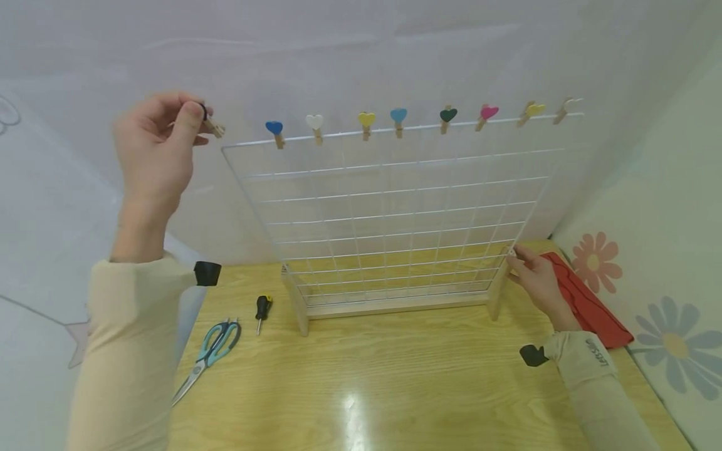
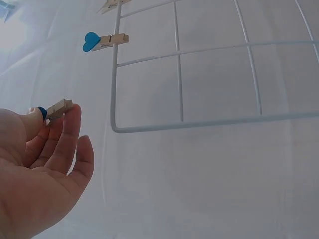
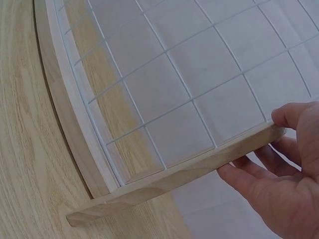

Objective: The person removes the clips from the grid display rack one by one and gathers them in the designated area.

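Note:
Raised at the upper left, my left hand point(image 1: 158, 141) pinches a small wooden clothespin point(image 1: 214, 129) between thumb and fingers. A dark blue heart on that clothespin point(image 2: 61, 108) shows in the left wrist view, a short way off the corner of the white wire grid point(image 2: 114, 89). Along the grid's top wire sit several heart clothespins, the bright blue one point(image 1: 274, 129) nearest my left hand. The grid stands upright in a wooden base point(image 1: 395, 307). My right hand point(image 1: 536, 279) grips the upper end of the base's right side post point(image 3: 199, 167), thumb on one side and fingers underneath.
On the table's left lie scissors point(image 1: 209, 354) with blue-grey handles and a black-and-yellow screwdriver point(image 1: 262, 308). A folded red cloth point(image 1: 592, 307) lies behind my right wrist. White sheeting point(image 1: 338, 56) hangs behind the grid, and a flower-patterned wall covering point(image 1: 665, 263) borders the right side.

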`<action>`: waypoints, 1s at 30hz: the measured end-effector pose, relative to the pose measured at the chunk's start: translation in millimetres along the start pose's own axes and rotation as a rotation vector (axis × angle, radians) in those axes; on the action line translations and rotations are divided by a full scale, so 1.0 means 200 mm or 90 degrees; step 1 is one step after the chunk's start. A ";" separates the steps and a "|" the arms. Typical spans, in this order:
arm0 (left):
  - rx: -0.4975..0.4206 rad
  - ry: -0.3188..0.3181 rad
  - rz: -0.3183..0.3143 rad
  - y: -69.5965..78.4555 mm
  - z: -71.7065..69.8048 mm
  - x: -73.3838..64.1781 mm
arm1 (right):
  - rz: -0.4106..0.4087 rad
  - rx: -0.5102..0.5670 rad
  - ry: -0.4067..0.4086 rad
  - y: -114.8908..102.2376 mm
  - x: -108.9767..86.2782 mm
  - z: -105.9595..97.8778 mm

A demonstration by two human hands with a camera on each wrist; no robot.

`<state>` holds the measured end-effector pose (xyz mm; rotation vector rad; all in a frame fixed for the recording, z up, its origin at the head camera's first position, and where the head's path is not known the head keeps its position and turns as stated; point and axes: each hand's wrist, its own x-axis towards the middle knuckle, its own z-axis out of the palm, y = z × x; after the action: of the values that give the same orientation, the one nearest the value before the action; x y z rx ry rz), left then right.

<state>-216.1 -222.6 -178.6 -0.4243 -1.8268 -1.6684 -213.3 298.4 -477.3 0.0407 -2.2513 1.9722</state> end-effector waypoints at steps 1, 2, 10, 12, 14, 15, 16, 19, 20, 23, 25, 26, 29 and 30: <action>-0.035 -0.001 -0.003 0.01 -0.01 -0.01 | 0.001 -0.002 -0.001 0.00 0.00 0.00; -0.058 -0.002 -0.003 0.01 -0.01 -0.01 | 0.002 -0.004 -0.001 0.00 0.01 0.00; -0.065 -0.031 -0.022 0.02 -0.07 -0.10 | 0.004 0.000 -0.003 0.02 0.01 -0.02; -0.068 -0.039 -0.044 0.01 -0.10 -0.14 | 0.005 0.006 -0.005 0.03 0.02 -0.03; -0.057 -0.051 -0.071 -0.01 -0.12 -0.19 | 0.011 0.024 -0.010 0.04 0.01 -0.03; -0.047 -0.060 -0.083 -0.01 -0.13 -0.21 | 0.012 0.025 -0.014 0.04 0.01 -0.03; -0.040 -0.070 -0.095 -0.02 -0.15 -0.23 | 0.014 0.029 -0.016 0.04 0.01 -0.02; -0.010 -0.102 -0.111 -0.06 -0.17 -0.29 | 0.017 0.028 -0.023 0.05 0.00 -0.02; 0.000 -0.114 -0.110 -0.07 -0.17 -0.31 | 0.018 0.025 -0.025 0.05 0.00 -0.02; -0.004 -0.132 -0.107 -0.11 -0.18 -0.36 | 0.018 -0.011 -0.025 0.04 0.00 -0.03; -0.006 -0.144 -0.102 -0.13 -0.18 -0.39 | 0.023 -0.026 -0.026 0.03 0.00 -0.04; 0.002 -0.148 -0.105 -0.15 -0.18 -0.41 | 0.026 -0.029 -0.027 0.03 0.00 -0.04; 0.045 -0.174 -0.120 -0.20 -0.19 -0.47 | 0.027 -0.035 -0.029 0.03 -0.01 -0.04; 0.076 -0.184 -0.125 -0.21 -0.19 -0.49 | 0.026 -0.034 -0.030 0.03 -0.01 -0.04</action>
<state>-160.1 -249.1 -272.5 -0.4670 -2.2302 -1.6849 -211.3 307.5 -482.9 0.0354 -2.3520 1.9503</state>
